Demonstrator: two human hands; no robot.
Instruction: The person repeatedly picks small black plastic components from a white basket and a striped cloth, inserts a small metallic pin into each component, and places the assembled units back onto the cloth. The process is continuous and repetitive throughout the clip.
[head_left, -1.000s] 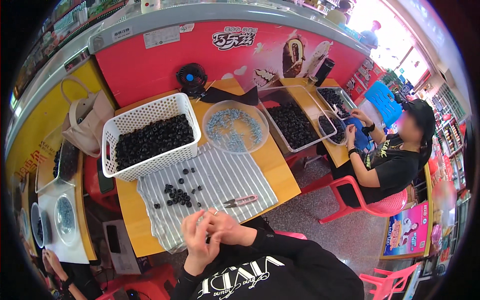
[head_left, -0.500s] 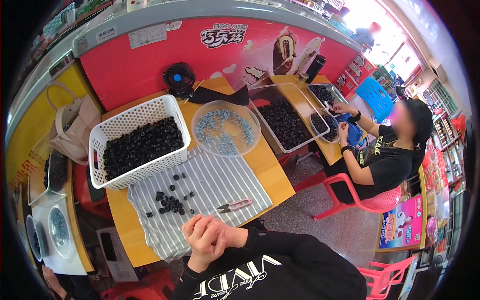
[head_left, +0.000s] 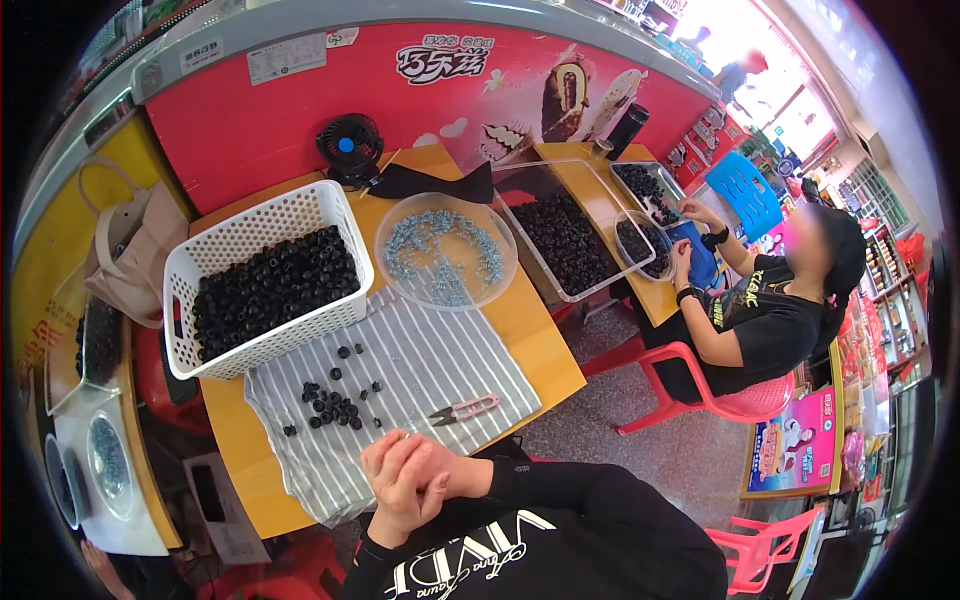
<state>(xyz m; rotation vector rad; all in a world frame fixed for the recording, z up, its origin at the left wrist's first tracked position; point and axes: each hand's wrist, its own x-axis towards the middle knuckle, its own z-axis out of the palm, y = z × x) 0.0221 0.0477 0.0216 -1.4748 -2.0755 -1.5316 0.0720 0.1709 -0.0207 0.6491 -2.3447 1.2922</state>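
My left hand (head_left: 402,503) and my right hand (head_left: 462,474) are clasped, fingers closed against each other above the near table edge. No object shows in them; the palms are hidden. Just beyond lie thread snips (head_left: 466,410) with a pink handle and dark blades, on a grey-and-white striped cloth (head_left: 440,350). Left of the snips is a loose group of small black round parts (head_left: 331,405). A white perforated basket (head_left: 268,347) full of similar black parts stands at the table's left. Right of it, a round clear tray (head_left: 448,300) holds small pale-blue pieces.
A small black fan (head_left: 349,147) and a black cloth (head_left: 436,186) are at the back. A large clear bin (head_left: 572,294) of black parts sits to the right. Beyond it a co-worker (head_left: 775,325) sits on a red chair (head_left: 690,392). A beige bag (head_left: 135,245) is at left.
The whole view has shifted slightly, moving the table and its things a little left. My hands stay clasped. The co-worker's hand by the small trays has moved a little.
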